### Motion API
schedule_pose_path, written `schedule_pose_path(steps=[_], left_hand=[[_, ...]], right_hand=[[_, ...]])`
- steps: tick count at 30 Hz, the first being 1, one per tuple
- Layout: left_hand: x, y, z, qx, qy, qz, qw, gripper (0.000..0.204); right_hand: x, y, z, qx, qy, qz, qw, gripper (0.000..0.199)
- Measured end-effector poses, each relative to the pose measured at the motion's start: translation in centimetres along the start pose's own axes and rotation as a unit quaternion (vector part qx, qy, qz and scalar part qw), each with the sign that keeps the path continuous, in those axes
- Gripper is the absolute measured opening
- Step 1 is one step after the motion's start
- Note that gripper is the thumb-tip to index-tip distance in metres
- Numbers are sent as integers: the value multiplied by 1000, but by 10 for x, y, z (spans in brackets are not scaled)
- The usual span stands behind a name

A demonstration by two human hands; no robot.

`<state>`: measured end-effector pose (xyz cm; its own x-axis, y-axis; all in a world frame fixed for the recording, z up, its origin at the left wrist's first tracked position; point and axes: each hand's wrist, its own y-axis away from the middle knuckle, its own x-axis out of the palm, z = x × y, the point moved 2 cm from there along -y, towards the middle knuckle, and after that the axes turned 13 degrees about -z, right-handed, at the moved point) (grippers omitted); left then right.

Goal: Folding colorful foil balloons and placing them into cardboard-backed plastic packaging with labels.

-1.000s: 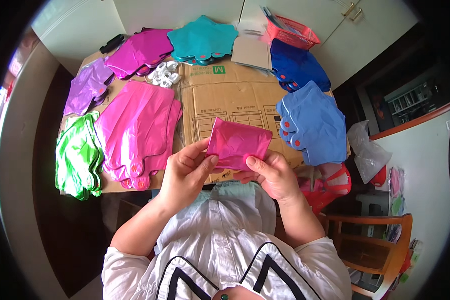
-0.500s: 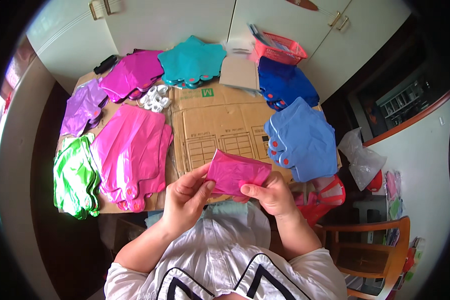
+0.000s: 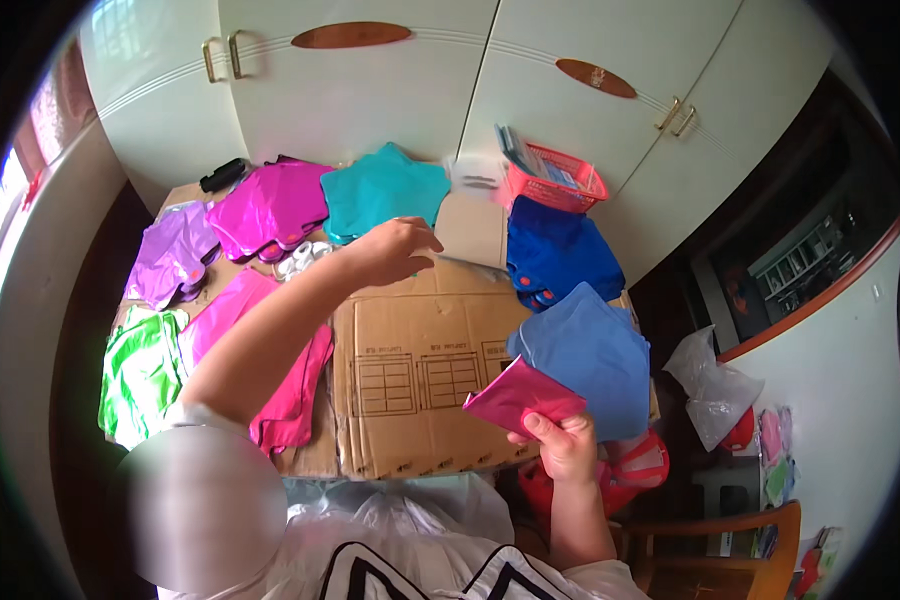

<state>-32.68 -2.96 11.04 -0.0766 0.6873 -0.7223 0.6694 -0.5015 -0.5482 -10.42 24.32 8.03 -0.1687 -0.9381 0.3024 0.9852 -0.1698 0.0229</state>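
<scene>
My right hand (image 3: 562,445) grips a folded piece of shiny pink material (image 3: 526,398) above the table's front right part, thumb on top. My left hand (image 3: 395,250) reaches far over the table, open, fingers slightly bent and apart with nothing seen in them. It is between a pile of teal flat pieces (image 3: 385,195) and a stack of beige cards (image 3: 472,232). Beneath my left forearm lies a pile of pink shiny pieces (image 3: 295,395), partly hidden. White looped bits (image 3: 298,262) lie beside that forearm.
Cardboard (image 3: 400,330) covers the table. Around it lie piles in green (image 3: 140,375), lilac (image 3: 170,255), magenta (image 3: 270,205), dark blue (image 3: 560,250) and light blue (image 3: 595,360). A red basket (image 3: 550,188) stands at the back. A wooden chair (image 3: 770,530) is at the right.
My left hand has let go of the folded pink piece and stretched forward across the table. My right hand has moved slightly right and nearer, still holding it. The view has tilted up.
</scene>
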Motion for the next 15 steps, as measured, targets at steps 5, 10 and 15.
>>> schedule_pose_path(steps=[5, 10, 15], left_hand=[[37, -29, 50, 9, -118, 197, 973, 35], [48, -39, 50, 61, -183, 230, 954, 27], [23, -54, 27, -65, -84, 203, 973, 18]], right_hand=[[-17, -2, -1, 9, 1, -20, 1000, 9], [-29, -6, 4, 9, 19, -36, 999, 7], [-30, -13, 6, 5, 25, -32, 999, 8]])
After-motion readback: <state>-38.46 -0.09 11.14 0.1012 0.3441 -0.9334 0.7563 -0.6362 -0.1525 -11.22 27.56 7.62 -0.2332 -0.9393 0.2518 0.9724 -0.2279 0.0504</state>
